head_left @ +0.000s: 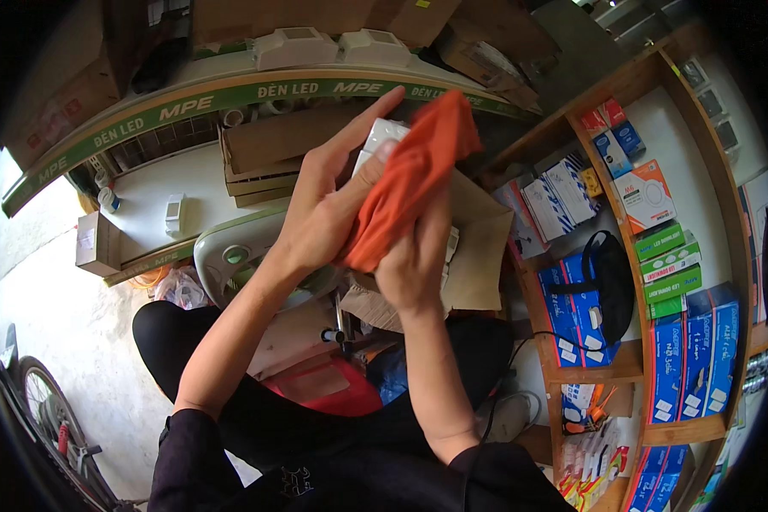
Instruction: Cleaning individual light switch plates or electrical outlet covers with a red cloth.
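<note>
My left hand (323, 208) grips a small white plastic device (384, 132), its thumb lying across the front. An orange cloth (416, 176) is bunched in my right hand (416, 269) and pressed against the device, covering much of it. The cloth's upper end is blurred. Both hands are raised in front of the shelf, above an open cardboard box (480, 256) holding white items (451, 246). A similar white device (174, 214) stands on the white shelf board to the left.
Below my hands is a pale green-and-white appliance (230, 262). Cardboard trays (262, 157) and a small carton (97, 242) sit on the shelf. Wooden shelving (640, 256) with boxed lamps (646, 195) rises at right. A bicycle (51, 409) stands at lower left.
</note>
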### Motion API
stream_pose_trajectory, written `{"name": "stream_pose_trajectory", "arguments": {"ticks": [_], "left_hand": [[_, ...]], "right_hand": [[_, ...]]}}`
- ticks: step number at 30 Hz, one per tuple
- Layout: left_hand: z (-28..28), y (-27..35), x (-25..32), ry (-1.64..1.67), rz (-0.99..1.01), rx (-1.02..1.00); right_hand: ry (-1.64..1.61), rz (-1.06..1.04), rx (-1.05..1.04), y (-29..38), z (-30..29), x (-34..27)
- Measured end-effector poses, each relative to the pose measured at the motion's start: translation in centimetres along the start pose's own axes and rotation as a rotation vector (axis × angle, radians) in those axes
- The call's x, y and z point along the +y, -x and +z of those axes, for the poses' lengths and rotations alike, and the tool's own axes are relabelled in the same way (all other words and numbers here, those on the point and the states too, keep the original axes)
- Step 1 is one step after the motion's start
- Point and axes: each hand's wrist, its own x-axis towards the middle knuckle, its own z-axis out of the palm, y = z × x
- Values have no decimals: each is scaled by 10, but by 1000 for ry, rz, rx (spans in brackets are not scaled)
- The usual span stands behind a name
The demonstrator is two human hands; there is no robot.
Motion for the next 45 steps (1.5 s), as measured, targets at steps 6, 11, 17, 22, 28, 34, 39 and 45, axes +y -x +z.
{"name": "stream_pose_trajectory", "arguments": {"ticks": [6,11,17,22,28,34,39,45], "left_hand": [[-17,-11,20,-45,-191,231],[-6,-8,9,-65,-115,168],[-1,-15,23,375,-188,157],[22,-4,9,-35,4,166],[18,2,0,-200,23,98],[19,4,8,-60,-157,252],[10,-4,19,-33,-153,256],[-31,-9,22,321,-622,-20]], "right_hand": [[349,-121,-158,27,15,23],[136,-15,-115,-9,-16,6],[449,-323,-121,12,-29,11],[601,-440,-55,-10,-21,8],[452,-453,-41,-26,-17,13],[416,-445,-140,-38,-23,5],[27,-13,-246,-41,-37,-11],[36,-148,-245,-19,-49,-6]]}}
